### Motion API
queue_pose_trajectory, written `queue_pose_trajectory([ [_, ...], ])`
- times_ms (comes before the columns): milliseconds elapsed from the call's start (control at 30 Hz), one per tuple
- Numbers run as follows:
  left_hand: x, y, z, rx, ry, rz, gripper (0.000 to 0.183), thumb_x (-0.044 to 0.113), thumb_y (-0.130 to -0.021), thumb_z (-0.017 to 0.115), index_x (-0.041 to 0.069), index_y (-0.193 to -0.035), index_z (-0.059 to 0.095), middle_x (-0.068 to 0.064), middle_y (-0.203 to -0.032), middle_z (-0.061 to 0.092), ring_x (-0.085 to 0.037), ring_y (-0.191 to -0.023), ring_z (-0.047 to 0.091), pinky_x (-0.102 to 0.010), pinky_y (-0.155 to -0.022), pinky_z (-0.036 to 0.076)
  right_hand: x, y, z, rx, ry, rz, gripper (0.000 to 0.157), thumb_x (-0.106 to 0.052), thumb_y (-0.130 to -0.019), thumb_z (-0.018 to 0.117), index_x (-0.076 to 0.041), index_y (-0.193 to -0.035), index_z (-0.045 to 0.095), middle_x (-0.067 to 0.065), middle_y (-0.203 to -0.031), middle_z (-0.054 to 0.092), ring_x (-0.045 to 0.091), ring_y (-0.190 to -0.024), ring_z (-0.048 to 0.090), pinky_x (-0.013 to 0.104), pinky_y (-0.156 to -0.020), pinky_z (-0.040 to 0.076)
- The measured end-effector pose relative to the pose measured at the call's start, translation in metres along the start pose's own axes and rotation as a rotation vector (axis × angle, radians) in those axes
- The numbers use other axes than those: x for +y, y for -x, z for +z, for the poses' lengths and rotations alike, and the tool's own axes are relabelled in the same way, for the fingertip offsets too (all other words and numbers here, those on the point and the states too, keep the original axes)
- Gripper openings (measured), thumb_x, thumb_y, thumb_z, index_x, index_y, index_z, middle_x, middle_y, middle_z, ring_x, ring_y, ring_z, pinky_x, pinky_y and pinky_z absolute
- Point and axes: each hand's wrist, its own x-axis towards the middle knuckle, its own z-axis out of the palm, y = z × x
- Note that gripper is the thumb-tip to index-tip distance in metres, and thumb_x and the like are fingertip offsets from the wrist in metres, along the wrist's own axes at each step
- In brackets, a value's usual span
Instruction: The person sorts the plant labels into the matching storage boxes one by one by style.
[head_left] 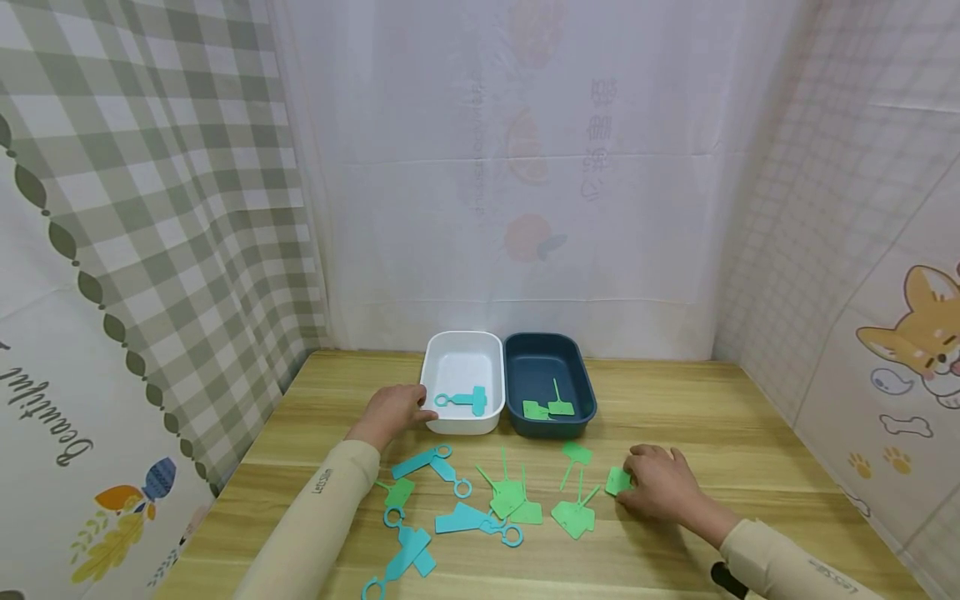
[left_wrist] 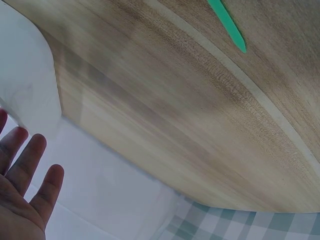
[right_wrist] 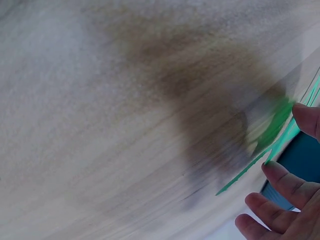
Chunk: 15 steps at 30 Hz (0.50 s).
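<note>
My left hand (head_left: 392, 414) is at the left wall of the white bin (head_left: 462, 426), fingertips over its rim; the left wrist view shows its fingers (left_wrist: 34, 150) spread and holding nothing. Inside that bin lie blue ring-ended tags (head_left: 478, 401). Right of the loose pile, my right hand (head_left: 663, 483) pinches a green T-shaped plant label (head_left: 618, 481) between thumb and forefinger, low over the table. In the right wrist view the label (right_wrist: 275, 125) is blurred near the thumb tip. Green labels (head_left: 560, 408) lie in the dark blue bin (head_left: 551, 428).
Several more green labels (head_left: 576, 517) and blue ring tags (head_left: 405, 556) lie scattered and overlapping on the wooden table (head_left: 750, 467) in front of the bins. The bins stand side by side near the back curtain (head_left: 420, 250). Cloth also hangs at both sides.
</note>
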Motion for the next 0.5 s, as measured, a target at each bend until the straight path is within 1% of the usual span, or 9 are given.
queue_pose_trajectory([
  [267, 0.0007, 0.0, -0.0003, -0.001, 0.009, -0.007, 0.035, 0.04, -0.085, 0.076, 0.008, -0.091, 0.063, 0.003, -0.072, 0.057, -0.015, -0.064, 0.049, -0.035, -0.064, 0.046, 0.003, -0.0038, -0.0021, 0.015, -0.004, 0.023, 0.036, -0.03, -0.073, 0.079, -0.003, -0.096, 0.072, 0.025, -0.119, 0.062, 0.05, -0.112, 0.055, 0.076, -0.092, 0.031],
  [500, 0.001, -0.0002, -0.0002, -0.007, 0.007, -0.012, 0.036, 0.041, -0.085, 0.076, 0.008, -0.092, 0.063, 0.003, -0.072, 0.058, -0.015, -0.064, 0.049, -0.034, -0.064, 0.046, 0.0042, -0.0077, -0.0081, 0.045, 0.026, 0.017, 0.038, -0.035, -0.074, 0.083, -0.005, -0.095, 0.073, 0.026, -0.119, 0.062, 0.049, -0.107, 0.059, 0.073, -0.089, 0.037],
])
